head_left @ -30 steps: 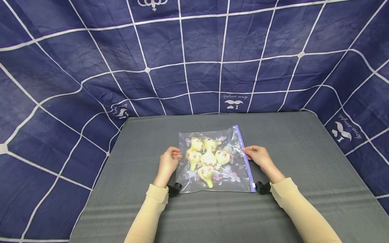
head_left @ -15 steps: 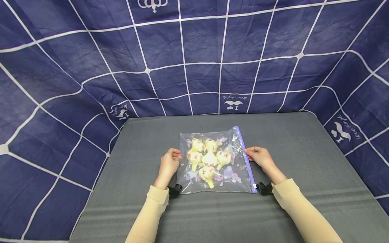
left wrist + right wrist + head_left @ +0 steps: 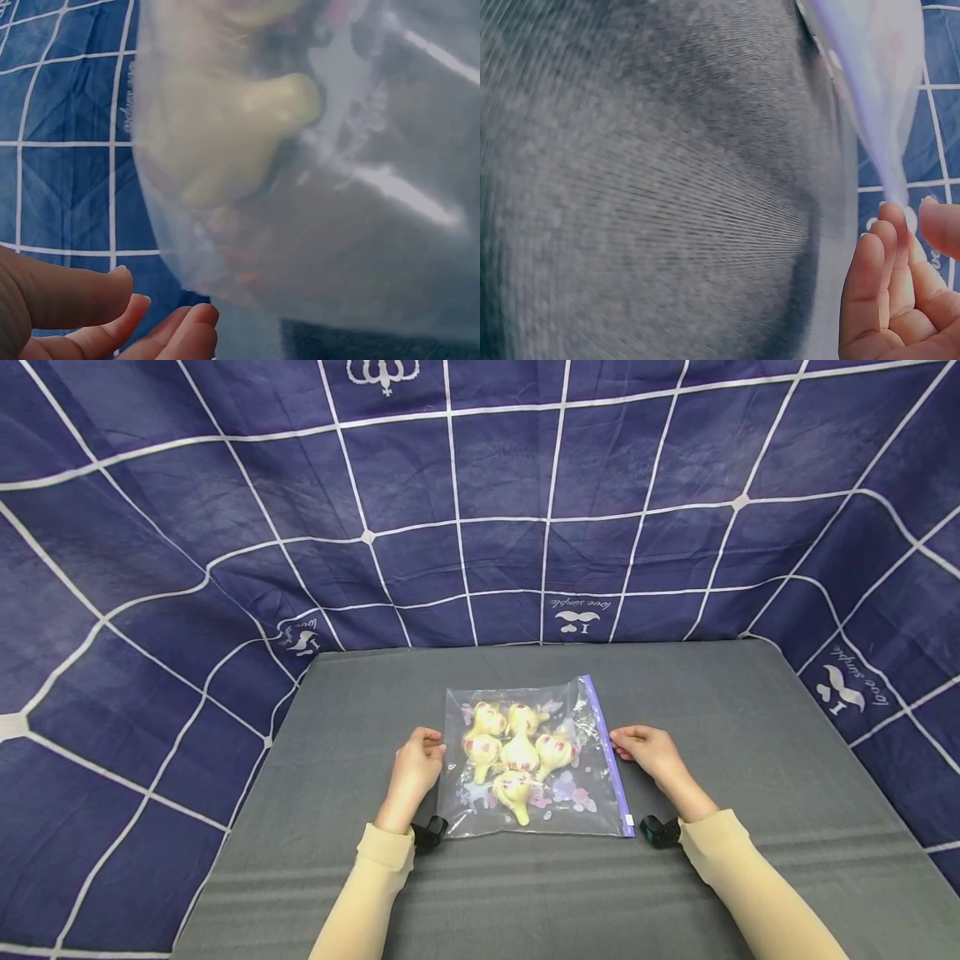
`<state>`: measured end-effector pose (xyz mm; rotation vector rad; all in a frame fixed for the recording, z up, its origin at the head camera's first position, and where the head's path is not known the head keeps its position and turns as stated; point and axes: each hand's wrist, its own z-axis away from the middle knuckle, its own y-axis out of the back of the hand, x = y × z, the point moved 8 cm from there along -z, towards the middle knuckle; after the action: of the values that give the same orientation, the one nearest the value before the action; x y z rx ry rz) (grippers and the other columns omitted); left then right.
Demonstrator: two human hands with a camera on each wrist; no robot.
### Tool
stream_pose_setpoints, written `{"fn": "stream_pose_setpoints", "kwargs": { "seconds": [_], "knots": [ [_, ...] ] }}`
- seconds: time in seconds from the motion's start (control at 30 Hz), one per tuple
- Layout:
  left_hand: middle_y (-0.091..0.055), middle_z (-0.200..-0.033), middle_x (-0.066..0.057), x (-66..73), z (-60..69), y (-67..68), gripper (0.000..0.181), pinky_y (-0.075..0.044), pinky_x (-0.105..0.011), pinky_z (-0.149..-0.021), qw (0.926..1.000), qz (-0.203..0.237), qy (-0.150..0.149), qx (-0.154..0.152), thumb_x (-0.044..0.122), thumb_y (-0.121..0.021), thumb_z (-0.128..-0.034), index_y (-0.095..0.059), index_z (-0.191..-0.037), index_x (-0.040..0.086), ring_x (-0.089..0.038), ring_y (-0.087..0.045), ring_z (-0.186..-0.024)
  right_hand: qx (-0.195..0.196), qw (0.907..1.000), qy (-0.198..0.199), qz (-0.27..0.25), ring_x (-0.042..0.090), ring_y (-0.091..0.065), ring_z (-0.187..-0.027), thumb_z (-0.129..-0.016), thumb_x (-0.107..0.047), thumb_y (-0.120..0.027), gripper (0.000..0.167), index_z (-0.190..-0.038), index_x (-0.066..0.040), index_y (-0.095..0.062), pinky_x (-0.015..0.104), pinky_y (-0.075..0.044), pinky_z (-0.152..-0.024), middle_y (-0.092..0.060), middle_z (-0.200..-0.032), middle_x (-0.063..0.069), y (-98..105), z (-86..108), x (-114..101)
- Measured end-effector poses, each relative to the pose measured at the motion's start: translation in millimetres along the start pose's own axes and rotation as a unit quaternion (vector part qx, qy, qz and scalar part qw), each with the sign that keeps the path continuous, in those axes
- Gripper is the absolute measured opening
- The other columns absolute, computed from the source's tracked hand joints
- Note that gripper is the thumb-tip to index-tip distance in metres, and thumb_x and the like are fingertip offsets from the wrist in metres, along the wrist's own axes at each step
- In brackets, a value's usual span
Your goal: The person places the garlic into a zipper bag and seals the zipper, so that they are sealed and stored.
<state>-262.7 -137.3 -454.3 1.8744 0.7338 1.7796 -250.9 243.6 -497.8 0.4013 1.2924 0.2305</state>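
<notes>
A clear zip bag with a purple zip edge lies flat on the table. Several pale yellow, bulb-shaped pieces with narrow necks and red markings are inside it; their kind is unclear. At its lower right corner sits a white slider. My left hand is beside the bag's left side, thumb and fingers apart with nothing between them. Just off the zip edge is my right hand. In the right wrist view its thumb and relaxed fingers stand apart near the purple strip.
Grey cloth covers the table. A blue curtain with white grid lines rises behind it and along both sides. A black wrist camera sits near the bag's lower left corner, another beyond its lower right.
My right hand has let go of the zip edge and drawn slightly right. The left hand stays beside the bag, which has barely shifted in view.
</notes>
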Motion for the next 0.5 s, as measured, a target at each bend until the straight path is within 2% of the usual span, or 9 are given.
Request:
{"fn": "stream_pose_setpoints", "kwargs": {
  "seconds": [0.1,0.33,0.5],
  "knots": [
    [-0.07,-0.109,-0.023,3.5,0.9,2.5,0.02,-0.06,-0.048,-0.086,1.0,-0.006,0.004,0.004,0.004,-0.063,-0.0924,-0.062,-0.111,-0.003,-0.035,-0.07,-0.102,0.01,0.9999,0.005,0.001,-0.004,-0.062,-0.071,-0.097,-0.02,-0.062,0.037,-0.116,0.012,-0.063,0.012,-0.056,-0.067,-0.074,-0.09,0.003,5.6,2.3,-1.9],
    [-0.067,-0.116,-0.023,19.7,3.6,11.2,0.024,-0.058,-0.048,-0.091,0.9999,-0.004,-0.012,0.005,0.009,-0.063,-0.094,-0.06,-0.115,-0.003,-0.036,-0.068,-0.106,0.026,0.9988,0.04,-0.011,-0.005,-0.062,-0.072,-0.097,-0.017,-0.062,0.036,-0.117,0.012,-0.063,0.011,-0.056,-0.067,-0.074,-0.09,0.002,12.6,10.2,-18.5],
    [-0.065,-0.119,-0.021,38.3,8.7,16.9,0.027,-0.058,-0.045,-0.093,0.9994,0.008,-0.034,0.008,0.012,-0.062,-0.0952,-0.059,-0.119,-0.001,-0.035,-0.066,-0.11,0.015,0.9977,0.062,-0.024,-0.002,-0.064,-0.078,-0.097,-0.018,-0.062,0.037,-0.119,0.012,-0.062,0.014,-0.058,-0.073,-0.074,-0.099,0.014,4.9,20.9,-39.2]
  ]
}}
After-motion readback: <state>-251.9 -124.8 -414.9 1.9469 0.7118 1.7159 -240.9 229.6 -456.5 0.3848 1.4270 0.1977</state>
